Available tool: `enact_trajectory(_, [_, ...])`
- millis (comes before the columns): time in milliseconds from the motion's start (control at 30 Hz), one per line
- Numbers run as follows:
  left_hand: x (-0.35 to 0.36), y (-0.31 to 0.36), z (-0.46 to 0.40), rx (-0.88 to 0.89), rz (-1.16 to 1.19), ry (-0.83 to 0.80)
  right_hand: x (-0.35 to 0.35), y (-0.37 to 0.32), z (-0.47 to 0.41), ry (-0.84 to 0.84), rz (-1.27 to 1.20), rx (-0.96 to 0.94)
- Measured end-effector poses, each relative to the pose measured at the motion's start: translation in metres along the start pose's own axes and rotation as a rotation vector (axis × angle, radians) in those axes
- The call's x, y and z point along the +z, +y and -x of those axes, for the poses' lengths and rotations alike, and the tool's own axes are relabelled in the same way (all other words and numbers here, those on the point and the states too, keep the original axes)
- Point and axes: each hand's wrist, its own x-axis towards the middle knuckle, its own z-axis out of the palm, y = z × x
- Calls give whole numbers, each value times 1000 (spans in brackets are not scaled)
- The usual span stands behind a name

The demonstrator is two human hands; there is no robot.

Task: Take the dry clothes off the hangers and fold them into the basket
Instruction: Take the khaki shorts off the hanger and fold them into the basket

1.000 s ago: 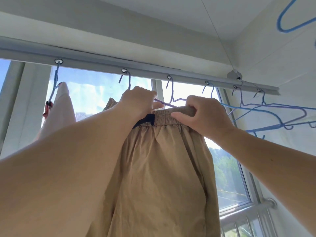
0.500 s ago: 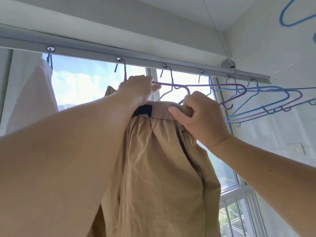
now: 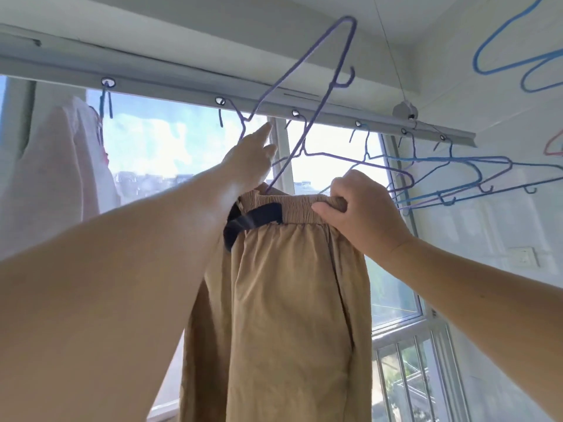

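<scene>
Tan trousers [image 3: 289, 284] with an elastic waistband and a dark patch hang in front of the window. A purple wire hanger [image 3: 323, 95] is tipped steeply up; its hook sits in a hole of the grey rail [image 3: 170, 83], and its lower end is inside the waistband. My left hand [image 3: 249, 162] reaches up with straight fingers against the hanger's neck; its thumb is hidden. My right hand [image 3: 362, 211] grips the right side of the waistband. No basket is in view.
A pale garment [image 3: 61, 166] hangs at the left end of the rail. Several bare purple and blue hangers [image 3: 457, 175] hang to the right, and more blue hangers [image 3: 502, 35] are at the top right. Window bars [image 3: 408, 376] are at the lower right.
The purple hanger has swung up from level to steeply tilted, one arm out of the waistband. My left hand has opened and reached higher. My right hand still holds the waistband.
</scene>
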Motion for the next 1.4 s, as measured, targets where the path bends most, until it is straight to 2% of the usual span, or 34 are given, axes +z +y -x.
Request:
enact_trajectory(267, [38,-35,56,-127,113,-48,5,-14,9,-144,-34,71])
enact_trajectory(433, [59,-43,103,-216,263,-135,13,-32,30,-390,-16,32])
enact_trajectory(633, [76,-40,163,-434,654,-353,19,-47,67,-589,-58,40])
enact_trajectory(800, [86,-39,221,-471,898,-461,9,-58,90,-695,-74,75])
enact_trajectory(933, [94,-48,265,-426,874,-503,-1,-69,108,-697,-102,144])
enact_trajectory(1033, [101,-61,294,-466,857,-579,-7,-78,121,-703,-99,185])
enact_trajectory(1267, [103,-96,350,-530,624,-753,-15,-96,150,-657,-155,284])
enact_trajectory(1400, [102,-110,365,-524,549,-761,-16,-101,167,-670,-199,355])
